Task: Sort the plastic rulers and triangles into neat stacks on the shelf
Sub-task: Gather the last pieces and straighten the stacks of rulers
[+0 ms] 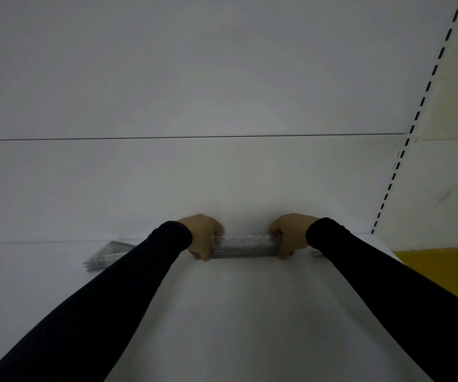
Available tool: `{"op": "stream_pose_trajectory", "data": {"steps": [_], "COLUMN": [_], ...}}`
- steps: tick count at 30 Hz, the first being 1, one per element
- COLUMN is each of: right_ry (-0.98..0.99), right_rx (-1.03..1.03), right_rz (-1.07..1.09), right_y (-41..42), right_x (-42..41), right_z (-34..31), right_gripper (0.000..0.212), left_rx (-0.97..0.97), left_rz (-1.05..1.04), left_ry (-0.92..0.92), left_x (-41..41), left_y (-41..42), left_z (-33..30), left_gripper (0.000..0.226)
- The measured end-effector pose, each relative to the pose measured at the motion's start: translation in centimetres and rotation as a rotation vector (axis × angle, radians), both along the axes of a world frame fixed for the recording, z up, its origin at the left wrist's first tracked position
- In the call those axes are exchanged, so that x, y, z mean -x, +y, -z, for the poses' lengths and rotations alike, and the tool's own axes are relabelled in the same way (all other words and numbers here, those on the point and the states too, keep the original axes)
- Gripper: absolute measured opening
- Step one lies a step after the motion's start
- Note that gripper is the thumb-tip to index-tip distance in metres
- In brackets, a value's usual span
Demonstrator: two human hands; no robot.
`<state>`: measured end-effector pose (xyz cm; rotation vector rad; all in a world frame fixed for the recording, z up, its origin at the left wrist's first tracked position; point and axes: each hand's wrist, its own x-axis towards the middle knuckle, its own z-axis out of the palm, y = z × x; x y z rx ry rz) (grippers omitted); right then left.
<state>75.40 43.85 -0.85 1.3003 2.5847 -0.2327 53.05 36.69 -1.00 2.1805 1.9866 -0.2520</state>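
Your fingers [205, 255] of the left hand [204, 235] and right hand [291, 234] curl around both ends of the rulers [245, 245] on the shelf [249, 312]; triangles [106, 256] lie left.

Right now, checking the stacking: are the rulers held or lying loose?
Held: the left hand and right hand grip the rulers at both ends.

White shelf, clear rulers, black sleeves

The shelf [236, 312] and its back panel [194, 78] are plain white, shaded grey. The rulers [245, 246] and triangles [106, 256] are clear grey plastic with fine printed scale marks. Both sleeves [98, 307] are black. The upright rail [412, 125] is white with a row of black slots; a yellow surface [443, 268] shows at right.
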Motion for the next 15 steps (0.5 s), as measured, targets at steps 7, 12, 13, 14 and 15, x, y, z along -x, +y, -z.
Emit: {"op": "stream_pose_trajectory", "data": {"steps": [7,12,13,14,15], "right_ry": [0.039,0.052,0.059,0.071,0.08], "right_rx": [0.008,0.021,0.028,0.031,0.035], "right_rz": [-0.004,-0.002,-0.001,-0.002,-0.003], "right_y": [-0.1,0.0,0.0,0.0,0.0], "right_x": [-0.4,-0.6,-0.7,-0.9,-1.1], "right_z": [0.0,0.1,0.1,0.0,-0.1], "right_gripper": [0.039,0.026,0.027,0.029,0.035], "left_rx": [-0.002,0.031,0.034,0.036,0.035], "left_rz": [-0.018,-0.03,-0.032,-0.035,-0.039], "left_ry": [0.009,-0.032,-0.053,-0.079,-0.109], "left_x": [0.1,0.2,0.2,0.2,0.2], "left_y": [-0.1,-0.2,-0.3,-0.4,-0.5], "left_z": [0.1,-0.1,-0.1,-0.2,-0.4], "left_gripper": [0.046,0.05,0.05,0.05,0.048]}}
